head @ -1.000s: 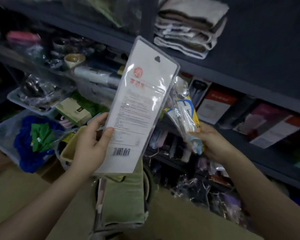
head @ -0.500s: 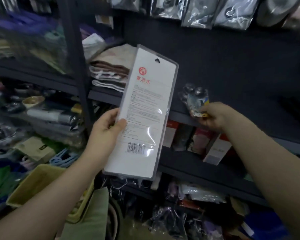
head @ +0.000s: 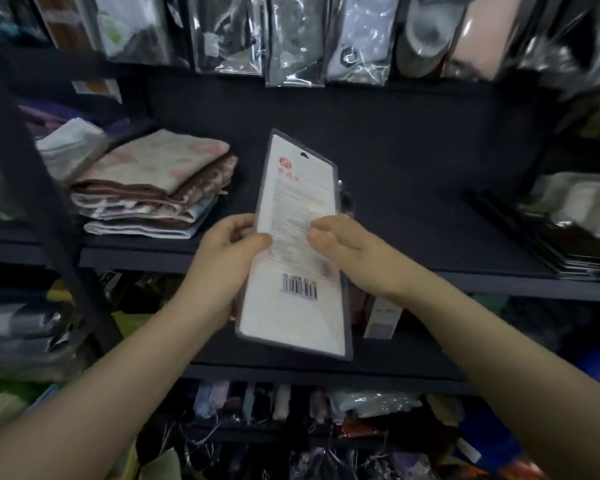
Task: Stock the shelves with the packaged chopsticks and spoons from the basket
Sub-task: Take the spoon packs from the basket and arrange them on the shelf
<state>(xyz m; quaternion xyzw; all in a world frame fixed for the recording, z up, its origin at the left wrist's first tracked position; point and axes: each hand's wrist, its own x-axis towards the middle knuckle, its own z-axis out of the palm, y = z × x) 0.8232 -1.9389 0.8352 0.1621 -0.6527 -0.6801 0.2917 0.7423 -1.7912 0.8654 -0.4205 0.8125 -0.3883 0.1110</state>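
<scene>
A long flat white package (head: 293, 317), back side toward me with a barcode and a red logo, is upright in front of the dark middle shelf (head: 413, 237). My left hand (head: 229, 247) grips its left edge, thumb across the printed face. My right hand (head: 347, 244) pinches the right edge at the same height. A bit of dark crinkled plastic (head: 344, 199) peeks out behind the package above my right hand; what it is I cannot tell. The basket is out of view.
Folded towels (head: 153, 188) are stacked on the shelf's left part. A pile of flat dark packs (head: 568, 230) lies at its right end. Bagged goods (head: 298, 39) hang above. A white box (head: 381, 317) stands on the shelf below, with more wrapped items further down.
The view has risen to the middle shelf. My right hand came left from the shelf and took hold of the white package. The small spoon packet it held is no longer clearly visible.
</scene>
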